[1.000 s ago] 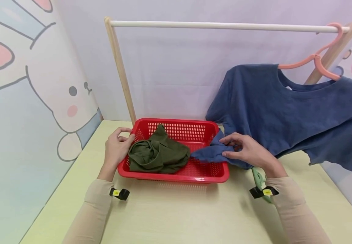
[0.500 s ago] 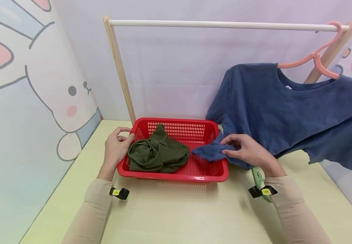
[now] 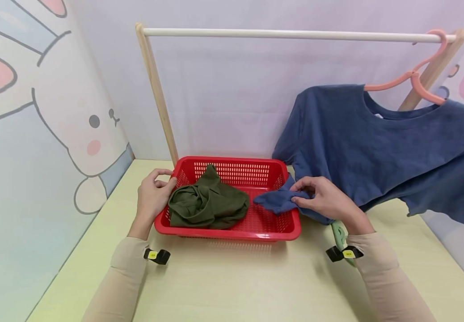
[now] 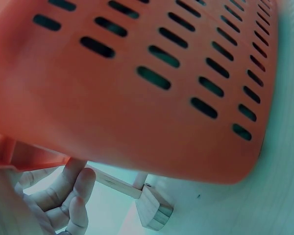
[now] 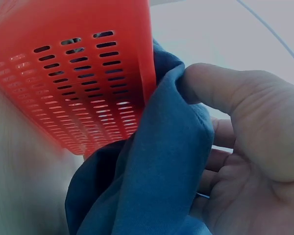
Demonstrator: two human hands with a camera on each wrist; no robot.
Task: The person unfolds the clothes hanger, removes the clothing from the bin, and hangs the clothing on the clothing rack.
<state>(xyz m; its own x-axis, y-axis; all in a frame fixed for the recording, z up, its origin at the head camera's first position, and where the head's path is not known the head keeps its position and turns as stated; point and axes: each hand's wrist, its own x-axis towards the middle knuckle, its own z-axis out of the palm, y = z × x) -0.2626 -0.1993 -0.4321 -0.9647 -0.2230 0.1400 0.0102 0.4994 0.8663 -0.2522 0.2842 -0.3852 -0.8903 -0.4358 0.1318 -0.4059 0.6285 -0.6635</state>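
Observation:
A red plastic basket (image 3: 232, 233) stands on the table with a bunched dark green garment (image 3: 212, 203) in its left part. My left hand (image 3: 153, 194) grips the basket's left rim, thumb and fingers at the edge. In the left wrist view the fingers curl just below the basket's slotted wall (image 4: 127, 98). At the right rim, my right hand (image 3: 324, 197) pinches a blue cloth (image 3: 278, 201) between thumb and fingers. This cloth hangs over the rim, partly inside the basket and partly outside, as the right wrist view shows (image 5: 161, 161).
A blue T-shirt (image 3: 336, 129) hangs on a pink hanger (image 3: 421, 85) at the right end of a rack's white rod (image 3: 280, 33). A green hanger (image 3: 339, 235) lies partly under my right wrist. A rabbit-printed wall (image 3: 47, 147) borders the left side.
My right fingers have drawn closer together on the blue cloth, and the part inside the basket has bunched up a little. The left hand and basket have stayed in place.

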